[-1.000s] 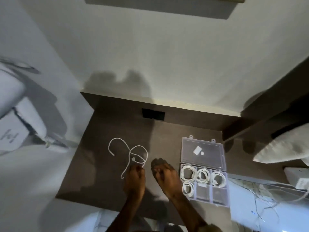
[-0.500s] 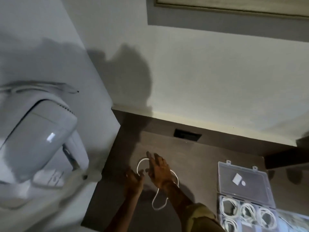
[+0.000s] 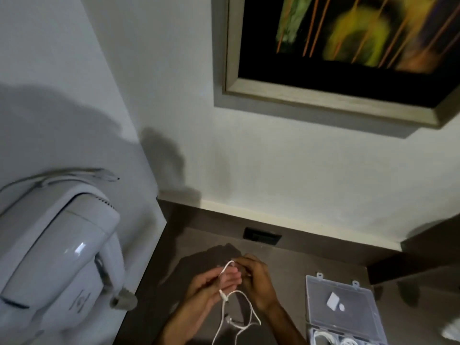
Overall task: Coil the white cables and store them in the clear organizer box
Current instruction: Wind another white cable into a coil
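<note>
Head camera looked down and forward at a dark brown table point(image 3: 293, 267) set against a pale wall. At nine o'clock a white wall-mounted hair dryer point(image 3: 57, 252) filled the left edge, its body blurred.

Near six o'clock, just left of centre, the left hand point(image 3: 209, 287) was raised above the table, palm up, fingers partly curled around a white cable point(image 3: 225, 298). One loop of the cable rose over the fingertips, and a short end with a plug stuck out below the palm. The rest hung down in loose bends toward the bottom edge, a second plug dangling among them.

Just right of it, touching at the fingers, the right hand point(image 3: 254, 277) was turned knuckles up, fingers bent and pinched on the top of the same cable loop.

At about twelve o'clock from the hands a dark socket plate point(image 3: 261, 236) sat in the table's rear lip. At one o'clock a framed picture point(image 3: 348, 56) hung on the wall, smeared by motion.

At four o'clock the clear box point(image 3: 346, 307) lay open on the table, its lid flat, well apart from the hands. Coiled white cables point(image 3: 323, 341) showed in its compartments at the bottom edge, mostly cut off.
</note>
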